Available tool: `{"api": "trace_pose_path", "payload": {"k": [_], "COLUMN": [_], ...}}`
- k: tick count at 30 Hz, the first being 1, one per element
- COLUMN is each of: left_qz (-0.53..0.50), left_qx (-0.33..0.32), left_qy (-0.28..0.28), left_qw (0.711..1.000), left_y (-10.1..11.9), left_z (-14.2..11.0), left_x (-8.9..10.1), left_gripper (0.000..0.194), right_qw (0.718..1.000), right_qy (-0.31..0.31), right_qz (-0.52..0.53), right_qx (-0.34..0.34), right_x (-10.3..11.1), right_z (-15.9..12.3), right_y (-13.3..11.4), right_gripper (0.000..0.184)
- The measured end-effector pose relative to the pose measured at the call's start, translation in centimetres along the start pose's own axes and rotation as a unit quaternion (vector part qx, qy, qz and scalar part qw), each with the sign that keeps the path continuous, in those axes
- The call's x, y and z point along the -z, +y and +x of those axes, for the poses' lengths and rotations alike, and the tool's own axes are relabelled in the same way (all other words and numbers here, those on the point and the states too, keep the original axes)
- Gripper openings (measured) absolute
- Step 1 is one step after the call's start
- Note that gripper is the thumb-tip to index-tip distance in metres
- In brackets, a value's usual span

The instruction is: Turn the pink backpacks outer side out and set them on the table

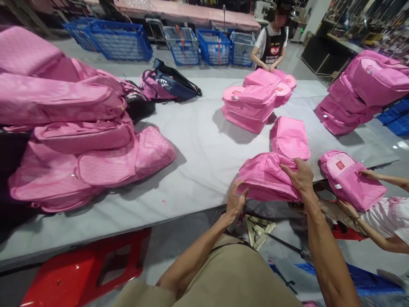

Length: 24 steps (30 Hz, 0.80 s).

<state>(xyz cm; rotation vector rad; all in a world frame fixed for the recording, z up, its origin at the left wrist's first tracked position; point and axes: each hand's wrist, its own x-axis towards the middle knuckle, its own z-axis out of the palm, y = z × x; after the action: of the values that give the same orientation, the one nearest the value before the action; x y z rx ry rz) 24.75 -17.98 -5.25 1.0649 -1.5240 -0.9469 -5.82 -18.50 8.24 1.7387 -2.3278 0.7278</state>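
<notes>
A pink backpack (265, 175) lies on its side at the near edge of the covered table, between my two hands. My left hand (235, 200) curls its fingers around the bag's left end. At the upper right, my right hand (298, 175) pinches the fabric between thumb and fingers. Just behind it stands another pink backpack (290, 136), close to my right hand. Farther back, several pink backpacks (251, 104) are stacked together. The underside of the bag I hold is hidden.
Patterned pink bags (96, 153) are heaped at left, near a dark blue bag (172, 81). A co-worker at right handles a pink backpack (351, 179); another person stands across the table. A tall pink stack (364, 94) is at right. A red stool (70, 277) stands below the edge.
</notes>
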Motion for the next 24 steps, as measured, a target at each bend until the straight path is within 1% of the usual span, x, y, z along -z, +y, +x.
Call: {"api": "trace_pose_path", "payload": {"k": [4, 8, 11, 13, 15, 17, 19, 20, 22, 24], "left_qz": [0.033, 0.055, 0.064, 0.065, 0.064, 0.068, 0.083, 0.087, 0.077, 0.052], "left_qx": [-0.041, -0.078, -0.124, -0.159, -0.177, -0.168, -0.135, -0.112, -0.068, -0.033], "left_qy": [-0.003, -0.011, -0.021, -0.036, -0.065, -0.109, -0.148, -0.158, -0.155, -0.126], "left_qw": [0.999, 0.995, 0.990, 0.984, 0.980, 0.977, 0.976, 0.977, 0.983, 0.990], "left_y": [-0.5, -3.0, -4.8, -5.7, -6.3, -6.8, -6.9, -6.8, -6.2, -5.2], "left_z": [0.3, 0.5, 1.2, 1.8, 2.5, 3.2, 3.7, 3.9, 4.1, 4.0], "left_x": [0.6, 1.2, 1.7, 2.3, 3.2, 4.2, 5.1, 5.4, 5.5, 4.9], "left_gripper": [0.041, 0.040, 0.038, 0.033, 0.029, 0.029, 0.029, 0.031, 0.035, 0.041], "right_qw": [1.000, 0.999, 0.999, 0.998, 0.998, 0.998, 0.998, 0.999, 0.999, 0.999], "right_qy": [-0.007, -0.006, 0.000, -0.001, -0.003, -0.005, -0.001, 0.002, 0.009, 0.016], "right_qz": [0.009, 0.030, 0.046, 0.058, 0.067, 0.066, 0.055, 0.048, 0.033, 0.021], "right_qx": [-0.007, -0.012, -0.011, -0.010, -0.014, -0.017, -0.020, -0.021, -0.023, -0.026], "right_x": [0.0, -0.6, -1.2, -1.3, -1.3, -1.3, -1.4, -1.5, -1.7, -2.0], "right_z": [0.0, -0.2, -0.3, -0.4, -0.6, -0.7, -0.8, -0.9, -1.0, -1.0], "right_y": [-0.8, -1.5, -1.7, -1.8, -2.0, -2.3, -2.6, -2.7, -2.9, -3.1], "right_gripper": [0.077, 0.076, 0.073, 0.071, 0.070, 0.069, 0.067, 0.065, 0.063, 0.061]}}
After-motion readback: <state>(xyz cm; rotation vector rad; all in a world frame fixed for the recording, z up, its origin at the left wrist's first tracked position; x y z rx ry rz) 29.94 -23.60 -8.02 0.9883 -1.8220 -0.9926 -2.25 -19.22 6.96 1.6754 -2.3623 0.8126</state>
